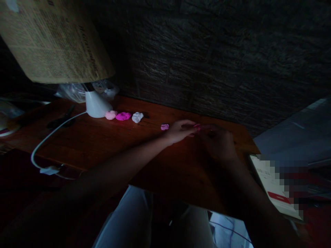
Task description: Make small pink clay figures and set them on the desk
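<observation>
Over the right part of the wooden table, my left hand (181, 131) pinches a small piece of pink clay (197, 127) between its fingertips. My right hand (219, 140) meets it from the other side, fingers closed at the same piece; it is dim there and the fingertips are partly hidden. Just left of my left hand lies a small, bumpy lump of pink clay (164, 127). Farther left sit three soft lumps in a row: pale pink (111, 115), bright magenta (123, 116) and white (138, 117).
A lamp with a white base (97, 105) and newsprint-patterned shade (64, 44) stands at the left, its white cable (51, 132) hanging over the table edge. Dark scissors (60, 120) lie beside it. A lit tablet-like screen (271, 186) is at the right. A dark brick wall (181, 62) rises behind.
</observation>
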`<state>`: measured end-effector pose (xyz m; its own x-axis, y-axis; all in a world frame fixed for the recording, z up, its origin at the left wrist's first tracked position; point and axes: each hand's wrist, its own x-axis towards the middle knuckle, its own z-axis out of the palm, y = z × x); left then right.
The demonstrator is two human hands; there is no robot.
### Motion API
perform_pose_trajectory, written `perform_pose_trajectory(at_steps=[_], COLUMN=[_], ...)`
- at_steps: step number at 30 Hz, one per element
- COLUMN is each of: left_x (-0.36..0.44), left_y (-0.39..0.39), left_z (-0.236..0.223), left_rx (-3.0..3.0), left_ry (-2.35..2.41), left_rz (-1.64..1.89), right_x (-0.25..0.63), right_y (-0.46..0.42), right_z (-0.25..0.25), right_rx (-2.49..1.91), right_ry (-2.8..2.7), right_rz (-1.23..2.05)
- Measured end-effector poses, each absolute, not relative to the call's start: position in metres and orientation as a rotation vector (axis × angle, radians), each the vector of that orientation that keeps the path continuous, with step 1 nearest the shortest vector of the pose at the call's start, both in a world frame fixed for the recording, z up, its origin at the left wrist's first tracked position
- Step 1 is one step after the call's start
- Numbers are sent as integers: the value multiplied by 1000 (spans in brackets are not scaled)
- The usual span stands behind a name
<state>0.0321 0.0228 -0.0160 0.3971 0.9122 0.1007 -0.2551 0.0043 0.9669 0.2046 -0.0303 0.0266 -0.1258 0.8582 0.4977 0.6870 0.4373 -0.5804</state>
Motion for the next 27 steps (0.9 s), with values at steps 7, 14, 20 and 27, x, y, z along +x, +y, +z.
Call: perform_pose_trajectory(at_steps=[7,14,20,27], left_x=[32,31,30,31], left_y=[21,22,23,21], left_z=[-15,-16,-20,-19], left_rx=[1227,1267,1317,1280], left_ry=[667,670,644,642], left_rz=[1060,1047,1062,1058], right_x=[207,206,208,208], right_y=[-30,-32,-31,-30], right_z=[25,27,25,24], right_rx=[-1315,-1324,-1325,-1330], right_ry=[-1876,-1885,-1860,-1819], right_rz=[282,315,340,356])
